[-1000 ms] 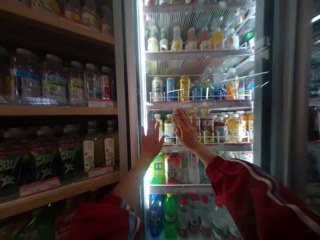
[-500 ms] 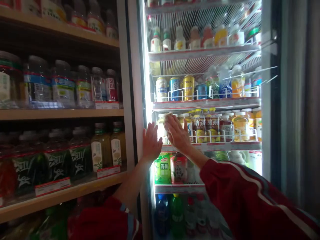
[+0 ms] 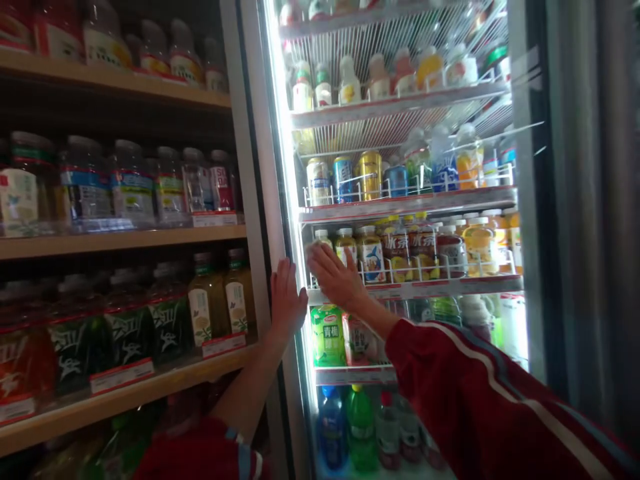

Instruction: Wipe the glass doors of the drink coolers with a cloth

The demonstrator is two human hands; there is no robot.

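A glass door [image 3: 520, 200] of a lit drinks fridge stands before me. My right hand [image 3: 336, 277] lies flat against the glass with its fingers stretched up to the left and the thumb apart. A small pale patch shows at its fingertips; I cannot tell if it is a cloth. Behind the glass there, bottles of tea [image 3: 373, 257] stand in a row. My left hand [image 3: 289, 300] rests with straight fingers on the metal door frame [image 3: 270, 220], beside the bright light strip [image 3: 283, 133]. Nothing shows in it.
Wooden shelves [image 3: 125, 241] with several rows of bottles [image 3: 207, 300] stand on the left. Cans [image 3: 370, 175] and more bottles fill the fridge racks [image 3: 410, 203]. Green and red packets [image 3: 329, 335] lie lower down. A dark door edge [image 3: 547, 267] runs down the right.
My right hand has slid left and down over the glass. My left hand has shifted slightly left and down on the frame. The view has tilted a little.
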